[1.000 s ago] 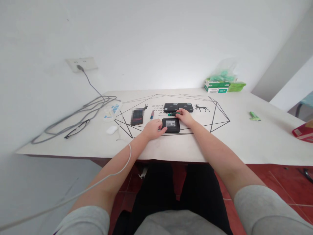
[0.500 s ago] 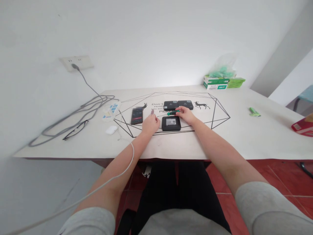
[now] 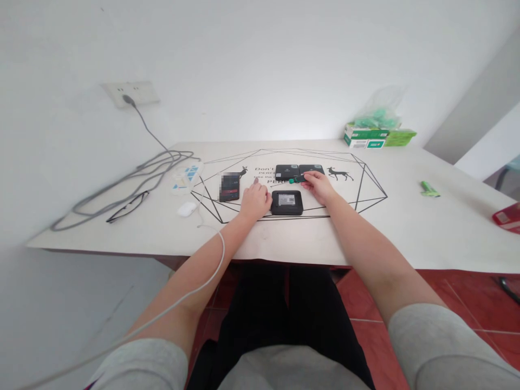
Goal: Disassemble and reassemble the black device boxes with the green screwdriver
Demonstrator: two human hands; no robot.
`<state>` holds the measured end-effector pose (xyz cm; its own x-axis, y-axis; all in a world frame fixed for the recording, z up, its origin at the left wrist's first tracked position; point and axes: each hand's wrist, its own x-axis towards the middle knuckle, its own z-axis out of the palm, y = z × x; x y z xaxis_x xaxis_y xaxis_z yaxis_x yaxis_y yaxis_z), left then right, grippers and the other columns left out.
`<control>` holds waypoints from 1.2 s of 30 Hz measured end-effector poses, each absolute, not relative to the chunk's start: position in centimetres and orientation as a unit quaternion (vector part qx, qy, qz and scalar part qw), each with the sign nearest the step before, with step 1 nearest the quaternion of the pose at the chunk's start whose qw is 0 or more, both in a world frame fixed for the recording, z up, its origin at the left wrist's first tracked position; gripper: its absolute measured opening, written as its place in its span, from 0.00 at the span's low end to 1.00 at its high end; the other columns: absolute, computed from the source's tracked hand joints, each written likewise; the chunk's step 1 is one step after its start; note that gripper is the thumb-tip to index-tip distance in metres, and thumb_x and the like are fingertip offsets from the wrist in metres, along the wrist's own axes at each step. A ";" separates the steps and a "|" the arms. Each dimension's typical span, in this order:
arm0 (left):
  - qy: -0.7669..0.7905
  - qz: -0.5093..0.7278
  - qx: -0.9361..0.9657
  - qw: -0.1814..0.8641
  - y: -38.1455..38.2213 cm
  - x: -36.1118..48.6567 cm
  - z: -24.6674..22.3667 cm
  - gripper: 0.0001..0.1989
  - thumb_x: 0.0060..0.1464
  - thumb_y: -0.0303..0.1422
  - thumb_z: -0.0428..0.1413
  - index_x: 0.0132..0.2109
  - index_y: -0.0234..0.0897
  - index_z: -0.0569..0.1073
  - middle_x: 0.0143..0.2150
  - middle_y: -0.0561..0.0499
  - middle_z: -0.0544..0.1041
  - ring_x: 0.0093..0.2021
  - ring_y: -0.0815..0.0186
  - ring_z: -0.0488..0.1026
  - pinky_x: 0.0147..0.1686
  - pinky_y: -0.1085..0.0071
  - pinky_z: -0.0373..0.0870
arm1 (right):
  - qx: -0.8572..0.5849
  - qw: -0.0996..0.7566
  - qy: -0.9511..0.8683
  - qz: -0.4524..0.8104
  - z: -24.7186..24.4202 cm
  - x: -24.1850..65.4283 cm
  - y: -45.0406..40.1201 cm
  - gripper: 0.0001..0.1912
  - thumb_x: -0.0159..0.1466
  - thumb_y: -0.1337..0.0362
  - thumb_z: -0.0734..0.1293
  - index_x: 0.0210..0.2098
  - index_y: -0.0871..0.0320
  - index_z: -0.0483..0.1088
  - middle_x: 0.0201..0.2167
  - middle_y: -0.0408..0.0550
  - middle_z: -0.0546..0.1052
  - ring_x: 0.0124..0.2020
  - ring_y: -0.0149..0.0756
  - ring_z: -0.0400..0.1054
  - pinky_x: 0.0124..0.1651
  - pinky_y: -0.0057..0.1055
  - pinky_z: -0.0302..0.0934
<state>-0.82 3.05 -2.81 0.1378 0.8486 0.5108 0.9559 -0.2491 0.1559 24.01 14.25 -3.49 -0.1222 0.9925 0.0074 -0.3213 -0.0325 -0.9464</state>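
- While black lines pattern the broad white table, flat black labelled square case lies near its front.
- Left hand: fingers curled at small purplish tool; grip unclear.
- Right hand: fingertips pinch slim green-and-black screwdriver.
- Two black square boxes sit side by side behind.

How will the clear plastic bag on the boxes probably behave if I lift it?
The plastic bag is probably floppy: its film looks thin and crumpled. It may be light, as its upper part seems empty. Pushed, it could slide off the boxes beneath.
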 end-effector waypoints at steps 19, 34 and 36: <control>-0.448 -0.174 -0.873 -0.089 4.1 -0.6 -2.4 0.58 0.55 0.50 0.65 0.80 0.33 0.43 0.80 0.31 0.52 0.78 0.39 0.52 0.74 0.46 0.54 | -0.381 0.574 -0.256 0.678 -2.8 26.0 15.5 0.19 0.69 0.56 0.72 0.26 0.54 0.63 0.17 0.35 0.67 0.16 0.23 0.56 0.21 0.21 0.61; -0.407 -0.153 -0.893 -0.119 6.9 0.2 -1.5 0.52 0.58 0.55 0.62 0.79 0.36 0.52 0.77 0.31 0.59 0.76 0.37 0.57 0.73 0.41 0.53 | -0.382 0.618 -0.224 0.650 -2.3 26.5 15.5 0.23 0.65 0.53 0.75 0.27 0.53 0.60 0.16 0.32 0.60 0.16 0.23 0.49 0.18 0.22 0.56; -0.394 -0.168 -0.894 -0.132 7.2 0.4 -1.5 0.47 0.62 0.54 0.59 0.78 0.36 0.54 0.76 0.33 0.62 0.75 0.39 0.59 0.73 0.42 0.55 | -0.387 0.640 -0.217 0.628 -2.2 26.8 15.5 0.21 0.66 0.55 0.74 0.27 0.53 0.60 0.16 0.31 0.60 0.15 0.23 0.49 0.18 0.23 0.56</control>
<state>0.36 7.17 -1.50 0.6331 0.7488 0.1961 0.6603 -0.6547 0.3681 26.75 15.51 -2.21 0.1186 0.9707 -0.2091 -0.6352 -0.0877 -0.7673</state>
